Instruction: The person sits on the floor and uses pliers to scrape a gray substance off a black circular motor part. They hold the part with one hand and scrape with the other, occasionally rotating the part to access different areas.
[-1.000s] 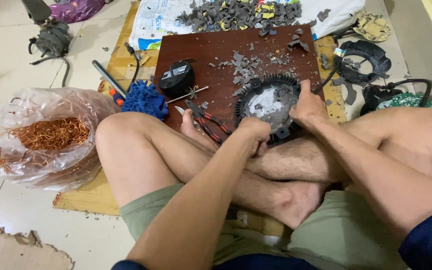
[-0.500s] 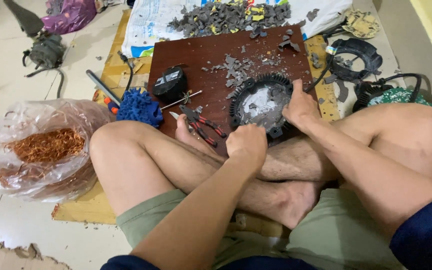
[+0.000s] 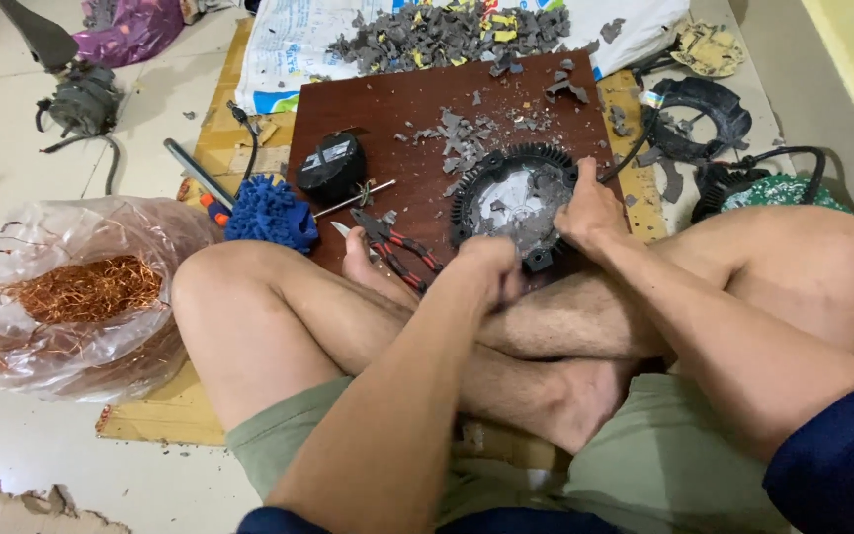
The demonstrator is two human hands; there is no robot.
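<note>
A round black finned housing (image 3: 509, 190) with grey debris inside lies on a dark red board (image 3: 397, 109), just past my crossed legs. My right hand (image 3: 590, 213) grips its right rim. At the housing's near edge my left hand (image 3: 491, 269) is blurred and curled into a fist; nothing shows inside it. Red-handled pliers (image 3: 402, 245) lie on the board just left of that hand, by my foot.
On the board are a black domed part (image 3: 331, 166), a thin screwdriver (image 3: 353, 199) and grey chips. A blue bristly lump (image 3: 269, 213) sits at its left edge. A bag of copper wire (image 3: 71, 297) is at left, a grey fragment pile (image 3: 447, 35) behind, a black ring (image 3: 699, 114) at right.
My left fist has shifted a little along the housing's near edge and is now blurred. My right hand stays on the right rim.
</note>
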